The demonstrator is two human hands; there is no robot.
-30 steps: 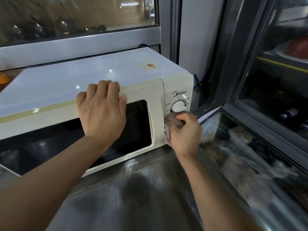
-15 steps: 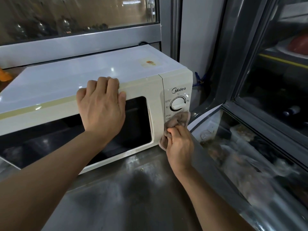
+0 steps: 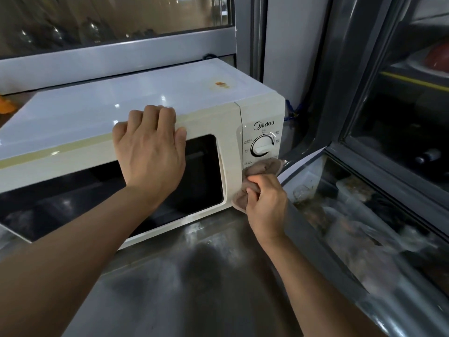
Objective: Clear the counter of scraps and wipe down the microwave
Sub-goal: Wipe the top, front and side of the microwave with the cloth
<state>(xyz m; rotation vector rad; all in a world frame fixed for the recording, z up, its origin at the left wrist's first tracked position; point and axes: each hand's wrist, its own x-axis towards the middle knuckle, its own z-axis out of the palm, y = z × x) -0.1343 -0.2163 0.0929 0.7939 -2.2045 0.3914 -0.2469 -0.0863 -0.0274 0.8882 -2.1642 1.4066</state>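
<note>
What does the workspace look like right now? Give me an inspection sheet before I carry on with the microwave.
Surface: steel counter, smeared and reflective; no scraps visible on the part in view.
Job's things: cream microwave, door shut, an orange-brown stain on its top; brown cloth bunched against the control panel below the dial.
Clutter: something orange at the far left edge, cannot tell what.
Hands: left hand rests on the door's top edge, fingers over the top; right hand grips the cloth.
Cables: blue cord behind the microwave's right side.
Surroundings: glass-fronted display case at right with blurred contents; window behind.
</note>
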